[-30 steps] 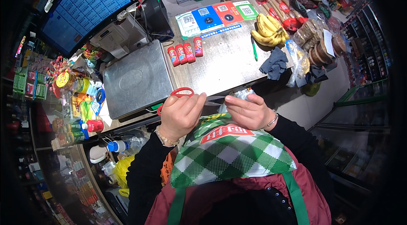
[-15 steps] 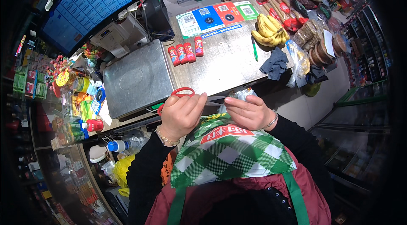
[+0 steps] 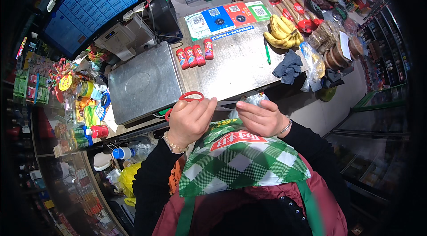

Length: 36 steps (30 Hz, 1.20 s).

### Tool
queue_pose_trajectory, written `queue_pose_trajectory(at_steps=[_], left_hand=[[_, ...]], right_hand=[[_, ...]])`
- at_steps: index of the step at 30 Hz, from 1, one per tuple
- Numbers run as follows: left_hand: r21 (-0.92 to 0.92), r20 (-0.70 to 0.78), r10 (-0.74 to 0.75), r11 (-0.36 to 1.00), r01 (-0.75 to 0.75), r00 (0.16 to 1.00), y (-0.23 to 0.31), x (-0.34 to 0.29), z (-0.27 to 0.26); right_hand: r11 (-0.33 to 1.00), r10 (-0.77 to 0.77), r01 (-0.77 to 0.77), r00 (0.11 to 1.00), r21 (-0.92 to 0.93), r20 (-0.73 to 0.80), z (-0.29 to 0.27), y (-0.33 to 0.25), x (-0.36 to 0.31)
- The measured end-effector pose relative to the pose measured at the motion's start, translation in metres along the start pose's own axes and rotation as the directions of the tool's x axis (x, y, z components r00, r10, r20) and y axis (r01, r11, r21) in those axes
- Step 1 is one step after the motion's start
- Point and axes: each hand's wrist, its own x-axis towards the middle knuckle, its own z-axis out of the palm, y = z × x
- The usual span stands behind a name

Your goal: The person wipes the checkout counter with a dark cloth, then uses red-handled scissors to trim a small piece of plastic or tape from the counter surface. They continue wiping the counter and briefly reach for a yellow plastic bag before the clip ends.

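Note:
My left hand (image 3: 191,120) is closed around a pair of scissors with red handles (image 3: 192,94), just in front of the metal scale plate. The scissors' blades (image 3: 226,104) point right toward my other hand. My right hand (image 3: 261,118) has its fingers pressed together by the blade tips; what sits between them is hidden. Shiny clear plastic (image 3: 255,99) shows just beyond its fingers, and I cannot tell whether it is held. Both hands are in front of the counter edge, above my green-and-white checked apron (image 3: 242,160).
On the counter (image 3: 231,69) are a metal scale plate (image 3: 142,80), several small red containers (image 3: 192,56), a payment-code board (image 3: 227,18), a green pen (image 3: 267,52), bananas (image 3: 284,32) and a dark cloth (image 3: 288,66). A monitor (image 3: 91,9) stands at the far left.

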Motion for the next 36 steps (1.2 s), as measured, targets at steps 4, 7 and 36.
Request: queue_pose_trajectory(at_steps=[4,7,36], left_hand=[[0.002,-0.004,-0.003,1.0,0.003,1.0,-0.0001,-0.0001,0.0005],[0.008,-0.004,0.005,1.0,-0.005,1.0,-0.0007,-0.0003,0.001],[0.03,-0.024,0.037,0.999,-0.036,0.999,-0.0034,-0.0011,0.0025]], right_hand=[[1.0,0.003,-0.003,1.0,-0.009,0.008,-0.0006,0.0004,0.0005],[1.0,0.01,-0.01,1.0,0.001,0.007,-0.0008,0.0002,0.0011],[1.0,0.021,-0.021,1.0,0.004,0.005,0.0017,-0.0004,0.0018]])
